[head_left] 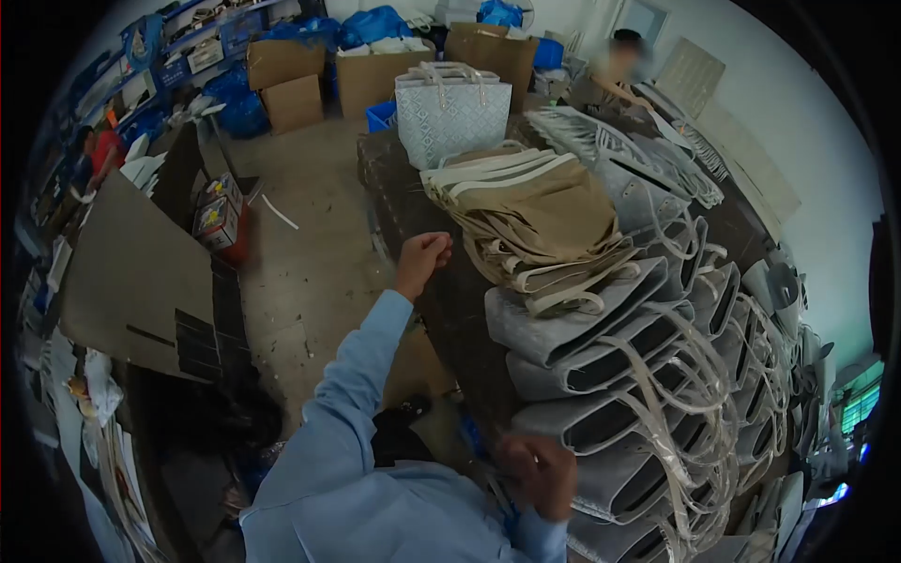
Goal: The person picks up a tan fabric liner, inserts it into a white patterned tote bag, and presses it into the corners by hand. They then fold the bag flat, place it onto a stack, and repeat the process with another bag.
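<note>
My left hand (424, 261) is closed, fingers curled, over the left edge of a dark table (441, 305). Nearest to it lies a pile of folded tan bags with pale straps (535, 211). Close to my body, my right hand (540, 472) is also closed and somewhat blurred. It is beside stacked grey handbags (601, 408), whose handles hang out to the right. Whether either hand holds something small cannot be seen. A silvery patterned tote bag (450, 117) stands upright at the table's far end.
Another person (612, 77) works behind the table's far right side; a red sleeve (105, 150) shows at far left. Large cardboard boxes (375, 80) line the back. A big cardboard sheet (131, 272) leans left of the aisle floor (300, 249), near a printed box (219, 214).
</note>
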### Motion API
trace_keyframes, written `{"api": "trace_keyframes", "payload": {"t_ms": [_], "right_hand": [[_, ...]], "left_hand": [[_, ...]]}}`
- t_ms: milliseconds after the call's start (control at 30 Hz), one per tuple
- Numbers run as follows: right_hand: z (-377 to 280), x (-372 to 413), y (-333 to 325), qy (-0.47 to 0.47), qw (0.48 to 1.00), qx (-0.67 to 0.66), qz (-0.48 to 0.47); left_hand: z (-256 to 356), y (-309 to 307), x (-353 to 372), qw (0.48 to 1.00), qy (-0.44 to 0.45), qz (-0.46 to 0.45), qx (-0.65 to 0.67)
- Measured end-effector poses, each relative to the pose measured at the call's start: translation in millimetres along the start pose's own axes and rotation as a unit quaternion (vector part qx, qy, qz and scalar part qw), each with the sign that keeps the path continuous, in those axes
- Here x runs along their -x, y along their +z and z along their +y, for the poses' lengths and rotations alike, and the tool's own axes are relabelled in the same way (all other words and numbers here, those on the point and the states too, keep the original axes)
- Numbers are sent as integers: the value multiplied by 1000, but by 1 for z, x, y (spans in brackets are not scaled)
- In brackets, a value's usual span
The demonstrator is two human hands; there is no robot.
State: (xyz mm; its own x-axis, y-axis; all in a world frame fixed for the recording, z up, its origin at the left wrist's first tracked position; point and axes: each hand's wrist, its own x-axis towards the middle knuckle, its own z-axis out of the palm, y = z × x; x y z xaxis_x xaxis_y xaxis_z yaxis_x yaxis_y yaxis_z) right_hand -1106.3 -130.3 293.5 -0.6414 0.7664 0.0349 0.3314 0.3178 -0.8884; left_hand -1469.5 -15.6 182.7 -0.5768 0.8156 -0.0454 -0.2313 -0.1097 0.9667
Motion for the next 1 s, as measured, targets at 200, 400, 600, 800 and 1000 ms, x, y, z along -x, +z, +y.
{"api": "trace_keyframes", "payload": {"t_ms": [200,400,600,800,1000], "right_hand": [[-44,-249,96,-175,947,157,220],[-10,-382,98,-190,775,521,304],[35,-405,26,-127,750,615,209],[-46,-345,-139,-100,783,-186,585],[-50,-301,-173,-82,832,51,546]], "left_hand": [[1,-21,-75,989,68,7,-131],[20,-22,-88,972,185,20,-144],[16,-12,-113,947,222,-95,-210],[25,13,-108,781,307,-133,-527],[80,116,-144,743,331,-342,-471]]}}
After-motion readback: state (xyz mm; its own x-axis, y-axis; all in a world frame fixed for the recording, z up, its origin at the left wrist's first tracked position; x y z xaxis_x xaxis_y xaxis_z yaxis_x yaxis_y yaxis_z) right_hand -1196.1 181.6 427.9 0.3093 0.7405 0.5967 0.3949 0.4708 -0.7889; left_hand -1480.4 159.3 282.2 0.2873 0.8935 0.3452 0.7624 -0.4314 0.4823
